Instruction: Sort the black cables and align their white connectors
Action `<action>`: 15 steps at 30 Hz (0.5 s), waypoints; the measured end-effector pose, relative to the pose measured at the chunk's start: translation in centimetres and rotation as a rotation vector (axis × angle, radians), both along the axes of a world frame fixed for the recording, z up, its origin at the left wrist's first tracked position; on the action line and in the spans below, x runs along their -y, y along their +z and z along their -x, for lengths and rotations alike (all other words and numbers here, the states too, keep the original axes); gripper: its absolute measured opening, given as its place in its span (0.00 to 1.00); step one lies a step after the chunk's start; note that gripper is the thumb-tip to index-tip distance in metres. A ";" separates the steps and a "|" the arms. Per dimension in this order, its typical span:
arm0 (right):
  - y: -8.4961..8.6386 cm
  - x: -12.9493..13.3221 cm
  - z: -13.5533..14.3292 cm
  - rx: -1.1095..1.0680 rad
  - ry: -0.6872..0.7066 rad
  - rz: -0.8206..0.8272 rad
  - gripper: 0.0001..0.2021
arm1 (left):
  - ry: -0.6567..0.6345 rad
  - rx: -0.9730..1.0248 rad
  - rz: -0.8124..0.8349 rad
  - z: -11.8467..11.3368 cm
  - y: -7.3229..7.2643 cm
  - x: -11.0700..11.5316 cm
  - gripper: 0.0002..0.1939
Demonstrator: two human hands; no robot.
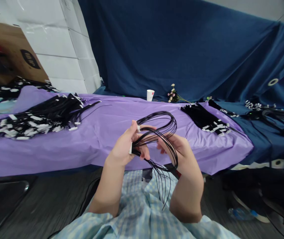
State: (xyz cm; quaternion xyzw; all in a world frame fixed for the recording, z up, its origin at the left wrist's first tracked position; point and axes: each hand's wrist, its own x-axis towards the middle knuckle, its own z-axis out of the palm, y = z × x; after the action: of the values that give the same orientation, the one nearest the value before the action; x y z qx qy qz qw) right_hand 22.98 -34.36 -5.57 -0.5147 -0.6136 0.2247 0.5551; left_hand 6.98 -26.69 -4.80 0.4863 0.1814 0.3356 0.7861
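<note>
Gripping the black wires [153, 129] with the left hand [123, 146], close to two white tabs [130, 148], one up by the thumb, one down at the palm. And over to the right hand [181, 151]: curled in at the loops, with strands across the fingers; pinching or merely guiding, impossible to tell. All of it up in the air, in front of the checked shirt [147, 212]. Steady now! Best to pin the tabs with the left, ease the loops round with the right, match the two in size, and go gently past any kink. Mind the loose tails [156, 167], dangling below the loops: easy to snag, so better gathered than yanked.

Further out, on the purple counter [117, 114], a big heap [54, 114] off to the left, black with white ends; across to the right, a smaller heap [199, 116], more neatly laid. At the back, a white cup [150, 95], then flowers [174, 96], and behind everything a blue curtain [177, 46].
</note>
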 end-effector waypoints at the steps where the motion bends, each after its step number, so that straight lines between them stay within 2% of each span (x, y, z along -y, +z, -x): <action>1: 0.0 -0.1 0.0 0.019 0.008 0.012 0.15 | -0.004 -0.001 -0.008 -0.1 0.0 0.1 0.31; 5: -0.2 -0.6 0.1 0.201 -0.247 -0.082 0.18 | 0.019 -0.005 -0.031 -0.3 0.0 0.3 0.33; 10: -0.6 -1.5 0.2 0.285 -0.403 -0.267 0.19 | -0.005 -0.022 -0.063 -0.1 -0.1 0.1 0.32; 12: -0.7 -1.7 0.2 0.256 -0.422 -0.306 0.18 | -0.034 -0.025 -0.072 -0.2 -0.3 0.1 0.32; 15: -0.6 -1.4 0.1 0.157 -0.304 -0.273 0.16 | -0.033 0.010 -0.055 -0.4 -0.4 0.2 0.31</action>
State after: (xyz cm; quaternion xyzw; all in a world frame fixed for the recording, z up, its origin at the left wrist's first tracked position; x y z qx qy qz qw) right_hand 22.87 -32.94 -6.15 -0.5373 -0.5950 0.0128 0.5977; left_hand 7.37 -26.88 -5.23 0.5088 0.1601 0.3301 0.7787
